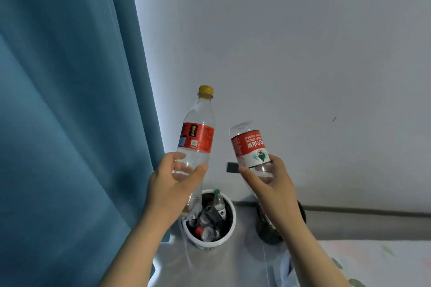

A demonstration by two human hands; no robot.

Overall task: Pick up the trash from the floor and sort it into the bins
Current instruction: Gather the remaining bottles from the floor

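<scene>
Above a white bin (229,235) of bottles, the left hand (171,184) grips a yellow-capped bottle (197,140), the right hand (271,184) an inverted water bottle (250,147).

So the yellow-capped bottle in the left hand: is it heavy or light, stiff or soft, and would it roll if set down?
The yellow-capped bottle looks clear and empty, so probably light. The left hand grips its thin clear wall, which likely dents under a squeeze. Its round body would probably roll if laid on its side.
</scene>
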